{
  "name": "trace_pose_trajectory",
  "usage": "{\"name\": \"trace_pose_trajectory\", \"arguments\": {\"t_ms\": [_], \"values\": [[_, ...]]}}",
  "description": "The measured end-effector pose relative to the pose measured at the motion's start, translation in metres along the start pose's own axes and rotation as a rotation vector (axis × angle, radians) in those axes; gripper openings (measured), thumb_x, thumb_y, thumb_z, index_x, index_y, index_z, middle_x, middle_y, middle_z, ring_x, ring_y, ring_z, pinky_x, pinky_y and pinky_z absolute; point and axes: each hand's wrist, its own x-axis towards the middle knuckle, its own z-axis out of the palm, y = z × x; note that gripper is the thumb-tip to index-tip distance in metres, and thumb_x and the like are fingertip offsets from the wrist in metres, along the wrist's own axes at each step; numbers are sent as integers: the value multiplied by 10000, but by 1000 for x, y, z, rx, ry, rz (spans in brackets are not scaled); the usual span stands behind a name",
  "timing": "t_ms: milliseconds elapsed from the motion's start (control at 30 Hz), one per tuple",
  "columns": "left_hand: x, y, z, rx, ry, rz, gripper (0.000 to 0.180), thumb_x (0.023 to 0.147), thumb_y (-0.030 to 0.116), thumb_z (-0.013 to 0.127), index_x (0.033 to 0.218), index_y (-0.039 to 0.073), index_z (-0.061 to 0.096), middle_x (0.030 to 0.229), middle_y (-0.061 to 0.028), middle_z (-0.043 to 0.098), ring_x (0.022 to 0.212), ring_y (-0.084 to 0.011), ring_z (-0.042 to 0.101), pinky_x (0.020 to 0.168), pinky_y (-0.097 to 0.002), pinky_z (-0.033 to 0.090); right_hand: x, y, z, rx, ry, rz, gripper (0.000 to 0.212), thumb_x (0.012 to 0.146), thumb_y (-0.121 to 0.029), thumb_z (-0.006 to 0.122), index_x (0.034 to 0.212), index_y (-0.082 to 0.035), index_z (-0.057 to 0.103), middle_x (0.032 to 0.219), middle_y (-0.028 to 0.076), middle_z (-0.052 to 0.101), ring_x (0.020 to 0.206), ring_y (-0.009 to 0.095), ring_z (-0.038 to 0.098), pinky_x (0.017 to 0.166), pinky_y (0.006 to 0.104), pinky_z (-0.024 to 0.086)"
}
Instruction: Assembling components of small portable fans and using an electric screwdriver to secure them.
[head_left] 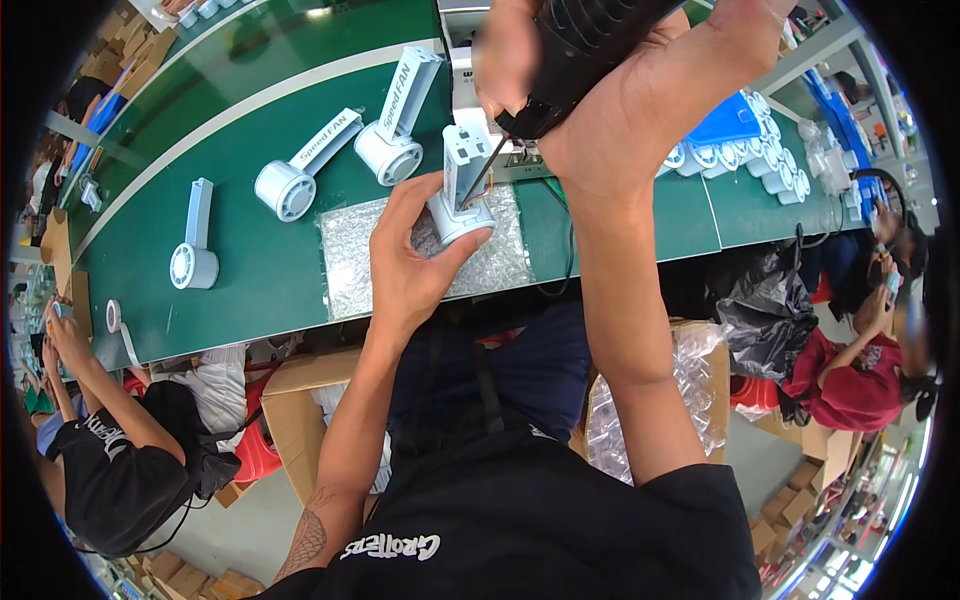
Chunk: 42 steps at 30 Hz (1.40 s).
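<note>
My left hand (405,265) is closed round the round base of a pale blue handheld fan (464,165), thumb at the near side. The fan stands upright on a silvery, crinkled mat (350,262), its handle part pointing away from me. Wrapped in my right hand (630,125) is a black power screwdriver (590,50), tilted down and to the left. Its thin bit reaches into the fan beside the handle, near the base; the tip and any screw are too small to make out.
Three similar fans, one standing (398,120), one lying (290,185) and one farther left (195,250), are on the green table (260,320). A metal-fronted machine (465,75) stands behind. Many white round parts (785,175) and a blue tray (725,120) are at right. Co-workers sit on both sides.
</note>
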Motion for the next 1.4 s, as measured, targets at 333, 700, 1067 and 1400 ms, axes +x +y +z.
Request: {"name": "trace_pose_trajectory", "arguments": {"t_ms": [333, 700, 1067, 1400], "values": [[-1, -3, 1, -3, 14, 14, 602, 729, 104, 904, 1270, -17, 668, 1194, -137, 680, 1076, -257, 669, 952, -356, 506, -3, 0, 5, -24, 23, 5, 981, 886, -940, 255, 712, -26, 562, 472, 87, 504, 351, 162, 484, 340, 278, 411], [1, 3, 0, 64, 48, 109, 582, 727, 99, 920, 1246, -22, 688, 1182, -143, 685, 1058, -267, 677, 936, -363, 519, -3, 29, 3, 290, -197, -89, 827, 982, -808, 352, 835, -23, 564, 557, 60, 528, 454, 135, 502, 435, 259, 376], [20, 43, -204, -4, 144, -57, 407, 965, 204, 733, 1310, 8, 642, 1118, -45, 703, 988, -123, 669, 900, -320, 537, -7, -33, -105, 277, -75, 34, 854, 901, -813, 529, 1125, 6, 624, 758, 54, 479, 661, 167, 489, 653, 375, 435], [48, -61, -369, 1465, 376, 67, 469, 956, 414, 713, 1186, 4, 709, 1122, -164, 691, 1062, -334, 663, 931, -411, 506, -30, -22, -69, -196, 32, 253, 758, 1044, -728, 333, 1146, -12, 561, 690, 61, 512, 575, 185, 513, 615, 340, 461]]}}
